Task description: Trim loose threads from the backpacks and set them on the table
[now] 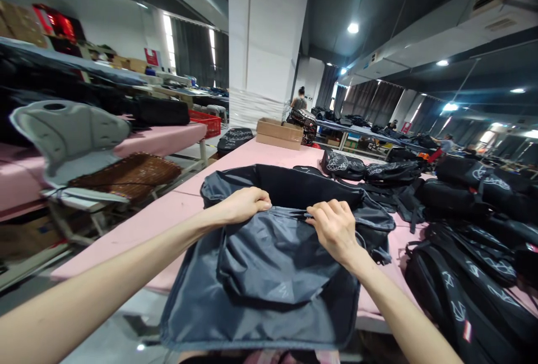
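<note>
A dark grey backpack (269, 263) lies on the pink table (151, 218) in front of me, its main opening gaping toward the far side and its lower part hanging over the near edge. My left hand (246, 204) is closed, pinching the fabric at the top rim of the front pocket. My right hand (334, 227) is closed on the same rim a little to the right, fingers curled over the zipper edge. Both forearms reach in from the bottom of the view.
Several black backpacks (462, 229) with white prints are piled along the right side of the table. A cardboard box (279, 131) stands at the far end by a white pillar (264, 45). A grey chair (71, 145) sits left. People work at distant tables.
</note>
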A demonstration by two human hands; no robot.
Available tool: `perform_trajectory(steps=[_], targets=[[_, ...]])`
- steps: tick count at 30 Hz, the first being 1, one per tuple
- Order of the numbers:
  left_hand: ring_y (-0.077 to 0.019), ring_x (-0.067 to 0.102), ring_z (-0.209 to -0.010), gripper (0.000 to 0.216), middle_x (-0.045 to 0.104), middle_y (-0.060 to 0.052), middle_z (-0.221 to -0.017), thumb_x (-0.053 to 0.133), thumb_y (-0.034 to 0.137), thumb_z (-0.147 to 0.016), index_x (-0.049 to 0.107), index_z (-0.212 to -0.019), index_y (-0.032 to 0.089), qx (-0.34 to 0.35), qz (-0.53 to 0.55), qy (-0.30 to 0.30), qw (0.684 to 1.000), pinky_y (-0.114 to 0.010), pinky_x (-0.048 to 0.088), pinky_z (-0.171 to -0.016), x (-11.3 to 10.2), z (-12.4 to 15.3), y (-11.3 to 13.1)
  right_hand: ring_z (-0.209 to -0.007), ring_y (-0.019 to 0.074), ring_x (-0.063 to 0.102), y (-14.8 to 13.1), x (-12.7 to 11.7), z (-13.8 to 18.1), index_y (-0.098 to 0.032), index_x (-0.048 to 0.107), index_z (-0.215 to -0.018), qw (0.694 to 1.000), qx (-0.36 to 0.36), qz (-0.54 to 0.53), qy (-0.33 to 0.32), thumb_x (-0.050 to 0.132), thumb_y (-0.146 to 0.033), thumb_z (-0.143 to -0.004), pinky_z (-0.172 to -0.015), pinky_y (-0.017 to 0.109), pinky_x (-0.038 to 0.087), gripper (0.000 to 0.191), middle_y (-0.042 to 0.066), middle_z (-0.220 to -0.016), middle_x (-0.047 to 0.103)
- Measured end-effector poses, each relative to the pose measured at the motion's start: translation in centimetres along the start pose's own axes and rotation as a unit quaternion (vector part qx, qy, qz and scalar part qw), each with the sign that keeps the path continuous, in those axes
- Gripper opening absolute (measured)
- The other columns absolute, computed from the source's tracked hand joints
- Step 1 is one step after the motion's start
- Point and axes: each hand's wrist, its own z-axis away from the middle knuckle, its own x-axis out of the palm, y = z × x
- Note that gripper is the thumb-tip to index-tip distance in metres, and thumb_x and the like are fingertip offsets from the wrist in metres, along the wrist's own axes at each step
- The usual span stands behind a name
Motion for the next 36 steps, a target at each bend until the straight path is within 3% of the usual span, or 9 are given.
perform_trajectory(steps=[8,11,17,21,36], targets=[[-0.0185,0.057,-0.071,0.024,0.063,-0.003,-0.071,0.041,0.034,-0.073,0.059,-0.069,0.017,-0.014,0.005,-0.001,1.0,-0.024,0.039,-0.063,0.1,0.2,0.1,-0.065,0.0144,0.043,0.2,-0.1,0.1,-0.017,0.059,-0.09,0.99,-0.087,0.085,0.072,0.052,-0.013,-0.087,-0.061,0.032,0.026,0.009,0.001,-0.077,0.065],[-0.0182,0.057,-0.072,0.024,0.064,-0.003,-0.072,0.041,0.033,-0.072,0.059,-0.069,0.017,-0.01,0.001,0.0,1.0,-0.024,0.038,-0.063,0.1,0.2,0.2,-0.065,0.0139,0.044,0.6,-0.4,0.2,-0.017,0.059,-0.091,0.989,-0.109,0.083,0.06,0.049,-0.01,-0.088,-0.06,0.032,0.025,0.013,0.001,-0.076,0.065],[-0.0177,0.056,-0.071,0.025,0.063,-0.002,-0.071,0.039,0.032,-0.074,0.059,-0.07,0.018,0.007,-0.01,0.015,1.0,-0.023,0.038,-0.063,0.0,0.9,0.5,-0.069,0.0147,0.047,1.6,0.0,0.2,-0.018,0.056,-0.082,0.997,-0.046,-0.068,-0.01,0.056,-0.021,-0.086,-0.062,0.03,0.029,0.005,0.001,-0.077,0.064],[-0.0176,0.056,-0.071,0.025,0.063,-0.002,-0.07,0.038,0.033,-0.075,0.058,-0.07,0.018,0.011,-0.01,0.019,1.0,-0.023,0.038,-0.062,0.1,1.3,0.4,-0.072,0.0153,0.048,1.8,0.2,0.4,-0.017,0.056,-0.084,0.993,-0.001,-0.118,0.002,0.058,-0.02,-0.084,-0.063,0.03,0.031,0.004,0.001,-0.08,0.065],[-0.0184,0.058,-0.073,0.023,0.065,-0.002,-0.074,0.04,0.031,-0.076,0.059,-0.071,0.019,0.004,-0.009,0.02,1.0,-0.024,0.037,-0.064,0.2,1.2,0.5,-0.067,0.0145,0.044,1.0,-0.7,0.5,-0.017,0.058,-0.085,0.995,-0.077,0.042,0.04,0.052,-0.017,-0.088,-0.061,0.032,0.027,0.007,0.002,-0.077,0.065]])
